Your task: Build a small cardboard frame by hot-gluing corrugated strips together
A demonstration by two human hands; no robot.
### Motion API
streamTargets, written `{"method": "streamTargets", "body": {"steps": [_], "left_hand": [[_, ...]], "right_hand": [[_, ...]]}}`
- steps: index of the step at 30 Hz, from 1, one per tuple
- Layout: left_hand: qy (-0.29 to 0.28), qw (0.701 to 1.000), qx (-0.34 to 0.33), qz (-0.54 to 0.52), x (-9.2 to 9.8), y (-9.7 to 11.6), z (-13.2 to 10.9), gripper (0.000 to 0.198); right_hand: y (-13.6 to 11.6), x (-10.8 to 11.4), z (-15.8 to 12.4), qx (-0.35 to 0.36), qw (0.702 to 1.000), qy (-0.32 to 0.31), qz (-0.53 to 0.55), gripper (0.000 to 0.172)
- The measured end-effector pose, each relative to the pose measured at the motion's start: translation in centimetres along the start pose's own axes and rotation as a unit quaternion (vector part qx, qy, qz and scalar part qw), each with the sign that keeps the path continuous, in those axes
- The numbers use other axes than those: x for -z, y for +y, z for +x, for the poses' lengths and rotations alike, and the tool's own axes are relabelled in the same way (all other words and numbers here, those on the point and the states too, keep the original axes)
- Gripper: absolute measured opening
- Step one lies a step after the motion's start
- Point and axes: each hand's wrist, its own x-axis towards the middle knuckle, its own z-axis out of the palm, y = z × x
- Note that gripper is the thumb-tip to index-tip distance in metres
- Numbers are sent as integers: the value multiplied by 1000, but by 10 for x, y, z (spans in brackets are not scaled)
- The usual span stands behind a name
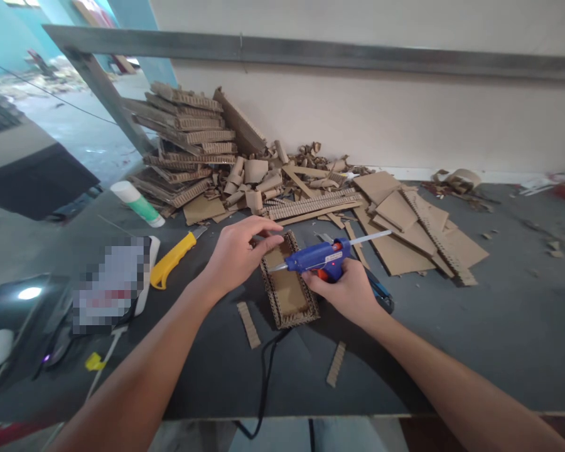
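My right hand (351,292) is wrapped round the handle of a blue hot glue gun (317,257), with a glue stick (370,238) poking out of its back. The nozzle points left, over the left wall of a small cardboard tray (294,298) with corrugated edges. My left hand (240,254) is at the tray's far left corner, thumb and forefinger apart; whether it touches the tray I cannot tell. One loose corrugated strip (249,325) lies left of the tray, another strip (336,364) in front of it to the right.
Behind are stacked cardboard pieces (193,138), curled scraps (263,179) and flat cardboard sheets (395,220). A yellow cutter (173,258), a glue tube (137,203) and a phone-like item with a blurred face (115,285) lie left. The black cord (265,376) crosses the table's front edge.
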Motion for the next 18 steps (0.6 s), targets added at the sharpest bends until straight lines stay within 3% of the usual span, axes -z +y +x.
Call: {"method": "streamTargets", "body": {"steps": [7,13,16,18], "left_hand": [[77,990,65,-96,-4,-10,0,32],[145,982,113,-36,-7,-24,1,25],[106,988,108,42,2,-24,4,19],[26,992,80,98,12,-21,5,16]], "right_hand": [[4,2,3,-21,1000,-1,5,40],[3,8,6,1,1000,20,-14,41],[4,11,8,1,999,31,-39,41],[6,13,10,-7,998,33,-62,41]]}}
